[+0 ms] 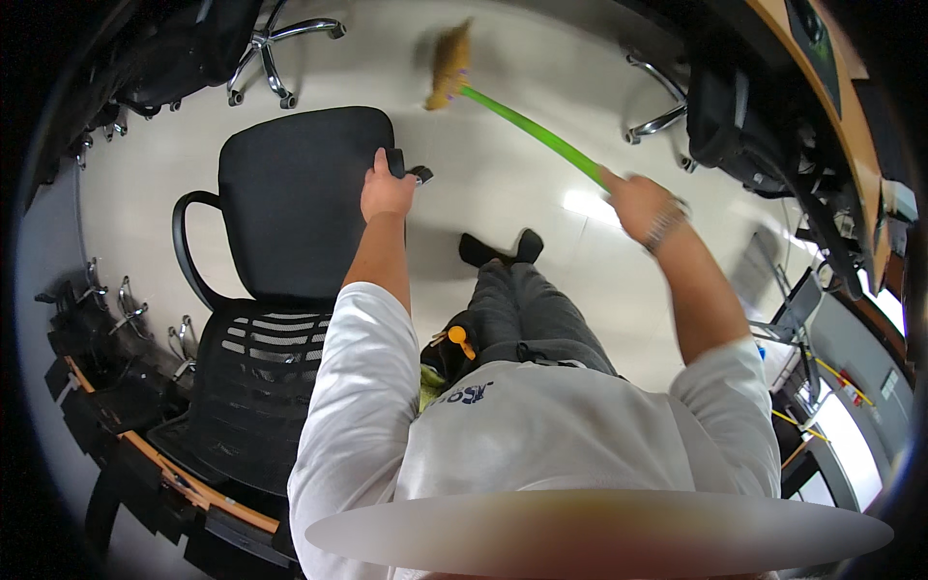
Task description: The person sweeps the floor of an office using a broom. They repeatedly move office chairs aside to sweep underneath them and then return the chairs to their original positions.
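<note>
My right hand (639,206) is closed around the upper end of a broom's green handle (536,132). The broom's straw-coloured bristle head (451,67) is at the far end, over the pale floor. My left hand (387,187) grips the black armrest (395,163) of a black office chair, on the side nearer me. The chair has a padded seat (304,196) and a mesh backrest (254,377), and it stands at my left. My feet in dark socks (500,249) are on the floor between the chair and the broom handle.
Another office chair with a chrome star base (264,42) stands at the far left. At the far right, a black chair (747,130) is by a wooden desk edge (844,138). A desk row (167,471) with several chairs runs behind the mesh backrest. A yellow-handled object (841,380) is at the right.
</note>
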Tool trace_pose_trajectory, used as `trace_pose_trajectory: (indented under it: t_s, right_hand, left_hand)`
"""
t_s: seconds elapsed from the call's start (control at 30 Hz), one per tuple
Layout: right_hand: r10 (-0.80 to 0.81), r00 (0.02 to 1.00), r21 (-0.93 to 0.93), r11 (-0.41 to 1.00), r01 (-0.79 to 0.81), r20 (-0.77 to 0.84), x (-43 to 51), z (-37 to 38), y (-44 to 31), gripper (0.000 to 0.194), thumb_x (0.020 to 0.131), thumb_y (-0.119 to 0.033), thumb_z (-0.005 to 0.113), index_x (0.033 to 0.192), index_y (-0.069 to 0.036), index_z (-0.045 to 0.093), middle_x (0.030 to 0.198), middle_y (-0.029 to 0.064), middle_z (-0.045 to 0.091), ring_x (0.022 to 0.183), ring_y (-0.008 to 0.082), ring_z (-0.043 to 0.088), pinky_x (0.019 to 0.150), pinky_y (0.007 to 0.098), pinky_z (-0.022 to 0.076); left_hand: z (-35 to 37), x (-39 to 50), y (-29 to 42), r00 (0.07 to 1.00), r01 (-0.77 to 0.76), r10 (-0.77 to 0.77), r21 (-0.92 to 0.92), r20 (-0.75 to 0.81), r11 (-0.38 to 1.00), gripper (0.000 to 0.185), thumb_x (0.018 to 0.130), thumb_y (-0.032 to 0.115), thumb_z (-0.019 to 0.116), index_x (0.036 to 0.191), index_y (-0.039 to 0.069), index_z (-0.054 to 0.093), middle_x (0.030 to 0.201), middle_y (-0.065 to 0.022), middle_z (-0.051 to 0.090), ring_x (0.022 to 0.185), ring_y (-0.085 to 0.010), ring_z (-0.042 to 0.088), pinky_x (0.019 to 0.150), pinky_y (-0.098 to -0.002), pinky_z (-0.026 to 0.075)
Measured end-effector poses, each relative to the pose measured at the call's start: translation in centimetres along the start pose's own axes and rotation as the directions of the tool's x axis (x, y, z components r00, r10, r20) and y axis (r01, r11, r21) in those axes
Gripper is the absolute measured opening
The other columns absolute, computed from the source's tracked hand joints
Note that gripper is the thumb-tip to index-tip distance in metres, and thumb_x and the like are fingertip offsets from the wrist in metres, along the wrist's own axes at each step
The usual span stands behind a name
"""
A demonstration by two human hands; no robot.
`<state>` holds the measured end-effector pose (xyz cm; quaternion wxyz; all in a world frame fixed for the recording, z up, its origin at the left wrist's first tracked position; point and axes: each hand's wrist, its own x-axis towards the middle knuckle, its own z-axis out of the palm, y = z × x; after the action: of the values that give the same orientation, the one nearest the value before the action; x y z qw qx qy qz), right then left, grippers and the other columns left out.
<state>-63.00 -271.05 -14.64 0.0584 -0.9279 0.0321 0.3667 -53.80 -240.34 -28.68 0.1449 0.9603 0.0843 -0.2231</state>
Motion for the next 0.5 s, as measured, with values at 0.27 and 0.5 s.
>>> trace_pose_trajectory:
  t_s: [0.27, 0.5]
  right_hand:
    - [0.072, 0.955, 0.238, 0.961, -0.144, 0.288, 6.2, 17.2, -0.8, 0.040, 0.082, -0.014, 0.028, 0.122, -0.016, 0.035, 0.092, 0.0164, 0.056, 0.084, 0.0306, 0.055, 0.073, 0.0413, 0.0442]
    - [0.425, 0.750, -0.034, 0.879, -0.475, 0.507, -14.1, 27.1, 12.0, 0.034, 0.083, -0.016, 0.029, 0.114, -0.017, 0.045, 0.095, 0.0138, 0.057, 0.086, 0.0284, 0.056, 0.072, 0.0391, 0.0457]
  left_hand:
    - [1.2, -1.7, -0.9, 0.999, -0.043, 0.042, 0.045, 0.015, 0.998, 0.067, 0.065, 0.029, 0.055, 0.126, 0.015, 0.030, 0.111, -0.0174, 0.045, 0.098, -0.0314, 0.048, 0.082, -0.0376, 0.040]
    - [1.1, -4.9, -2.4, 0.987, -0.094, 0.093, 0.001, 0.132, 0.996, 0.079, 0.068, 0.036, 0.058, 0.131, 0.017, 0.014, 0.123, -0.0221, 0.031, 0.109, -0.0363, 0.038, 0.089, -0.0397, 0.034]
